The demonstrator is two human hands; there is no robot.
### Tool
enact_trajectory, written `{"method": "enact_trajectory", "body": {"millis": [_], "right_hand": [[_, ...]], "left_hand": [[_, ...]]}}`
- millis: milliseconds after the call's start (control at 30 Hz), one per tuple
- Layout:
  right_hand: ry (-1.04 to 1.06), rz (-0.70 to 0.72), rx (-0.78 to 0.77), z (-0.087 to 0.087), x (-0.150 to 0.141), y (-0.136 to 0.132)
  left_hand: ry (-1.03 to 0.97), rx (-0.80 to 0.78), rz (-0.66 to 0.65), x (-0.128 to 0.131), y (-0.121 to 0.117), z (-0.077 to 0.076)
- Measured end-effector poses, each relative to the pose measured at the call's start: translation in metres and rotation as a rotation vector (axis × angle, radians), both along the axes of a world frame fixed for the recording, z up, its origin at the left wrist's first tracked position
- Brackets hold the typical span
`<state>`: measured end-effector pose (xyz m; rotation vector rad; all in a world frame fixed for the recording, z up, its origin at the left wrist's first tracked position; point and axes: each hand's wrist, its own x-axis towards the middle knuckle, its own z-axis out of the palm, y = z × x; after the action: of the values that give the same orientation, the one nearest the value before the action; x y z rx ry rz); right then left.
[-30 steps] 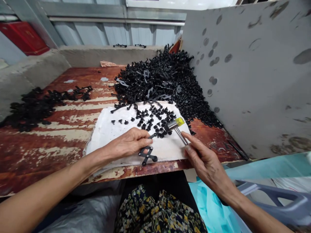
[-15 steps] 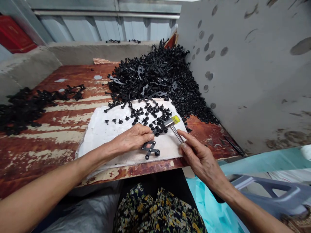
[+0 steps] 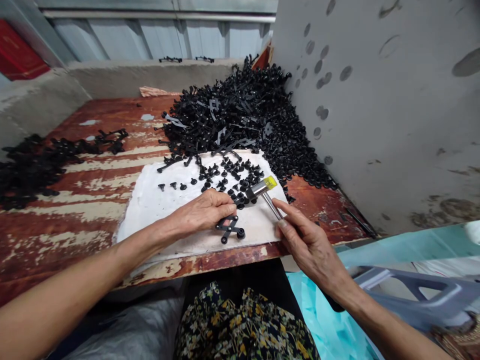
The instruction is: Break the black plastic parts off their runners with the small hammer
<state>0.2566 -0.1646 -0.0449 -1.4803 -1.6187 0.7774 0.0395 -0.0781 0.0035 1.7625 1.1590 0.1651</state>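
Note:
My left hand (image 3: 210,207) is closed on a black scissor-shaped linkage (image 3: 229,228), whose crossed arms and round ends stick out below the fingers. Its upper part is hidden by my fingers. In my right hand (image 3: 305,240) is a small hammer (image 3: 261,188) with a metal head, a yellow face at one end and a dark one at the other. The dark face hangs close to the linkage's far end; whether they touch I cannot tell. Beyond both hands, several small black round-headed pegs (image 3: 231,182) lie scattered over a white cloth pad (image 3: 150,200).
A large heap of black parts (image 3: 228,110) rises behind the pad, against a grey spotted panel (image 3: 375,125). More black linkages (image 3: 41,165) lie at the left on the worn red-brown table (image 3: 93,210). A grey plastic stool (image 3: 416,295) stands at the lower right.
The view has shifted slightly. Both hands keep their holds on the linkage and the hammer, and the hammer stays in nearly the same place over the pad.

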Motion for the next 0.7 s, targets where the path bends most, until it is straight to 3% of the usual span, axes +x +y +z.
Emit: {"method": "enact_trajectory", "body": {"millis": [300, 700], "right_hand": [[0.029, -0.005, -0.027, 0.0006, 0.0011, -0.0007], [0.032, -0.007, -0.034, 0.0022, 0.001, -0.0014]], "left_hand": [[-0.073, -0.046, 0.012, -0.0075, 0.0031, -0.0042], [-0.035, -0.061, 0.006, -0.0039, 0.0016, 0.0022]]}}
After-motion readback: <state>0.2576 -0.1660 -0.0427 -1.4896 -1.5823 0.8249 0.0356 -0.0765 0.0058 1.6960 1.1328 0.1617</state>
